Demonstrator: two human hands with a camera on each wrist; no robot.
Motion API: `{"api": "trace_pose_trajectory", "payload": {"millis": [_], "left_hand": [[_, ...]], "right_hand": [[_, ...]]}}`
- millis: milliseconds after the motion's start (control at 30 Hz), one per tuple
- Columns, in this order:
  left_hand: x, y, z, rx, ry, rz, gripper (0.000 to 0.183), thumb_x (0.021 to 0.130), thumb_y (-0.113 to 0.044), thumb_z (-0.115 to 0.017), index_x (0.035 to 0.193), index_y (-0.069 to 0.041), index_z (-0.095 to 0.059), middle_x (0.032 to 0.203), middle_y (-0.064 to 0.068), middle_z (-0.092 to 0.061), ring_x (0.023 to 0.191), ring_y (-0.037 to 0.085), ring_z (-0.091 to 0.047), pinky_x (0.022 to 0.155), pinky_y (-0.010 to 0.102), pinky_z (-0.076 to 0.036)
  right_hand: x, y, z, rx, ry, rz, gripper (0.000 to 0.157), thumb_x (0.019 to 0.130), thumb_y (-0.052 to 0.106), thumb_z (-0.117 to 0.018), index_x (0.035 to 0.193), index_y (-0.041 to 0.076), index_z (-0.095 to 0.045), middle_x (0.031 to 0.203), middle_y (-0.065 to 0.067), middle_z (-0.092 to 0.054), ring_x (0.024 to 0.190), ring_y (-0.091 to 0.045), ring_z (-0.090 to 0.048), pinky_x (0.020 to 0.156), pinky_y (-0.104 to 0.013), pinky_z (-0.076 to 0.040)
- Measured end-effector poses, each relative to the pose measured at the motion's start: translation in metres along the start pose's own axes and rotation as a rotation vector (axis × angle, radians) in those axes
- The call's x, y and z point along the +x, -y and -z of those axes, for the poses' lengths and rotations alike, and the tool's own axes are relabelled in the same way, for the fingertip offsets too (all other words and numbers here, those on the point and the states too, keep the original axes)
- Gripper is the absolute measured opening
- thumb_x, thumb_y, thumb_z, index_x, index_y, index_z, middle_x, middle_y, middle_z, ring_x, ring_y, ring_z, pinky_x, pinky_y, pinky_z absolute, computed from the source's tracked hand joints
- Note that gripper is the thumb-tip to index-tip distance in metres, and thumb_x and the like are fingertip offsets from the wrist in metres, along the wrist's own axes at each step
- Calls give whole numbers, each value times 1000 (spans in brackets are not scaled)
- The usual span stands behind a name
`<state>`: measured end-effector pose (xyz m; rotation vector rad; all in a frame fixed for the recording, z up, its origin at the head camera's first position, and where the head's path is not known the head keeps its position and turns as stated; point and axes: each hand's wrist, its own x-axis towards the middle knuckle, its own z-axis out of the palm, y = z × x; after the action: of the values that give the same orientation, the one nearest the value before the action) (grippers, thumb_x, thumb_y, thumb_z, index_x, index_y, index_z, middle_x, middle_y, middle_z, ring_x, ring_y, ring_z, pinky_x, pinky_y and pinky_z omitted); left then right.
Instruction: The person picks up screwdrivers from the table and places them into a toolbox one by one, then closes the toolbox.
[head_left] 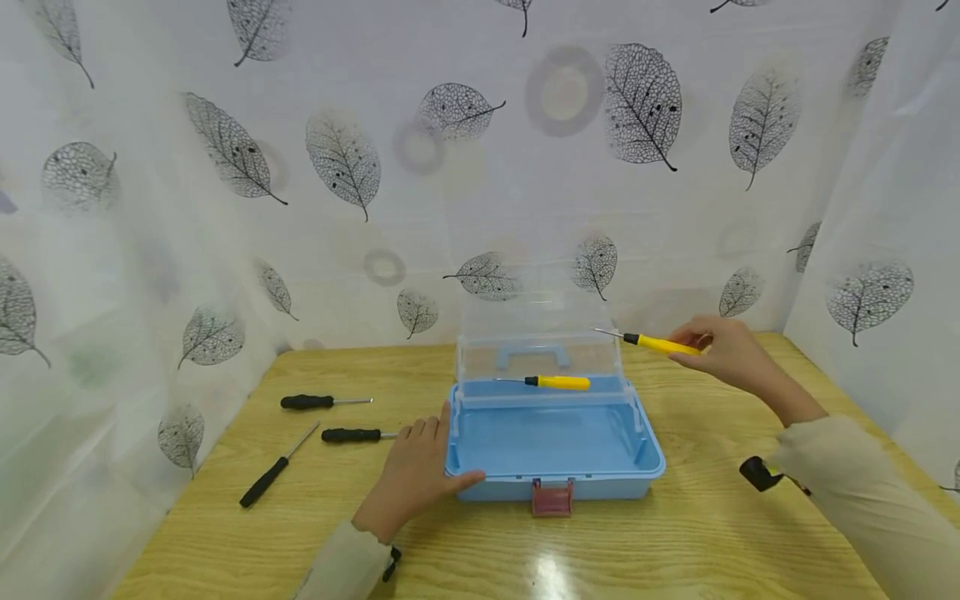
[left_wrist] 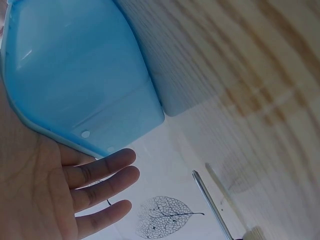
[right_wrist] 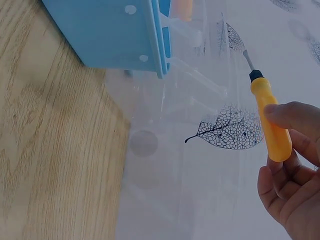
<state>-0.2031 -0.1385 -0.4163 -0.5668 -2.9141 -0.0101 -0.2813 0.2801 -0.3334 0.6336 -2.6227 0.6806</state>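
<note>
My right hand [head_left: 723, 354] pinches the yellow handle of a screwdriver [right_wrist: 272, 122] between thumb and fingers, in the air behind and right of a blue toolbox [head_left: 555, 490]. The screwdriver's shaft points left, toward the raised clear lid [head_left: 540, 325]. Against the box's left side rests my left hand [head_left: 420, 462], its thumb along the front rim; in the left wrist view its fingers [left_wrist: 107, 187] extend loosely past the blue wall. A second yellow screwdriver [head_left: 562, 382] lies at the back of the box, by the clear lid.
On the table's left lie three black-handled screwdrivers: one at the back [head_left: 307, 402], one partly behind my left hand [head_left: 351, 435], one slanted in front [head_left: 264, 483]. A reddish latch [head_left: 552, 500] hangs at the box front. A leaf-print curtain [head_left: 375, 275] surrounds the table [head_left: 600, 550].
</note>
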Motion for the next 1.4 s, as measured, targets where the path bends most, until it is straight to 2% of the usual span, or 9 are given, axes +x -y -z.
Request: {"api": "trace_pose_trajectory", "payload": {"millis": [500, 800, 1033, 1400], "left_hand": [[0, 0, -1, 8, -19, -10, 109, 76, -75, -52, 145, 5, -27, 124, 18, -58, 112, 29, -56, 93, 42, -47], [-2, 1, -1, -16, -81, -36, 110, 77, -81, -40, 143, 7, -30, 119, 20, -59, 107, 31, -57, 90, 44, -48], [-1, 0, 0, -8, -32, -15, 108, 77, -77, -48, 145, 5, -28, 123, 19, -58, 111, 31, -57, 93, 44, -47], [0, 0, 0, 2, -21, -10, 109, 76, -76, -50, 145, 5, -27, 123, 19, -58, 112, 31, -56, 93, 43, -47]], "right_hand": [[17, 15, -11, 29, 73, 17, 16, 77, 6, -75, 92, 1, -72, 78, -4, -62, 68, -8, -53, 64, -22, -49], [27, 23, -22, 51, 102, 47, 15, 76, 6, -76, 90, 1, -72, 76, -4, -61, 68, -10, -53, 64, -23, -48], [33, 28, -32, 71, 121, 68, 15, 76, 3, -74, 91, 1, -72, 78, -5, -63, 68, -11, -53, 63, -24, -48], [39, 35, -45, 70, 167, 74, 13, 78, 5, -73, 90, 1, -73, 77, -5, -61, 68, -13, -53, 63, -26, -48]]}}
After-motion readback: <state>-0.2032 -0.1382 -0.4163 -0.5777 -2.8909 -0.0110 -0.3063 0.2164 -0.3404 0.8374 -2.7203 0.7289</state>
